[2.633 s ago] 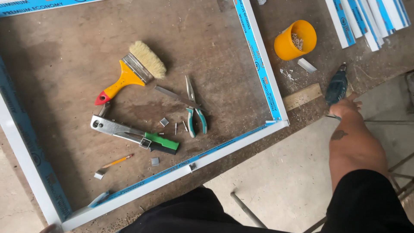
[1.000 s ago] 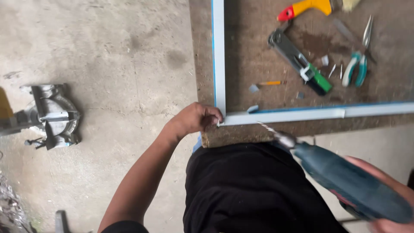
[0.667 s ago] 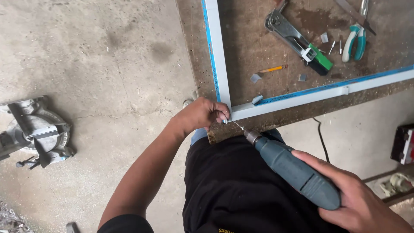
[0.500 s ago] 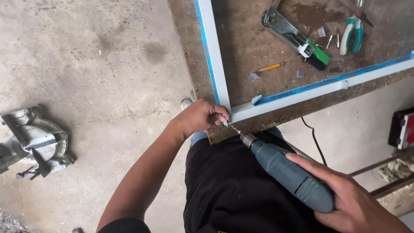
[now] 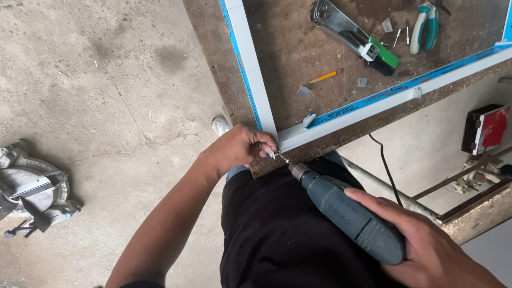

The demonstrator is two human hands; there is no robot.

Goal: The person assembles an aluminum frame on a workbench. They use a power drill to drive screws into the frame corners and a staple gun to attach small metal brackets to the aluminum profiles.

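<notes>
Head view, looking straight down: the left hand (image 5: 240, 150) pinches a small screw (image 5: 273, 155) at the near-left corner of a white frame with blue film (image 5: 256, 80) lying on the counter (image 5: 320, 42). The right hand (image 5: 426, 245) is wrapped, grip clenched, around a blue-grey electric drill (image 5: 346, 216) whose bit tip meets the screw just below the corner joint.

Judged from this pose, the step goes best with the bit in line with the screw, the drill pressed squarely toward the frame edge, and the left fingertips kept clear of the rotating bit (they sit very close to it).

On the counter's far side lie a green-handled rivet tool (image 5: 354, 37), pliers (image 5: 424, 24) and a pencil (image 5: 325, 76).

Hard to make out: the screw head and bit type, both too small; the frame's far sides are cut off; the drill's trigger is hidden under the hand.
</notes>
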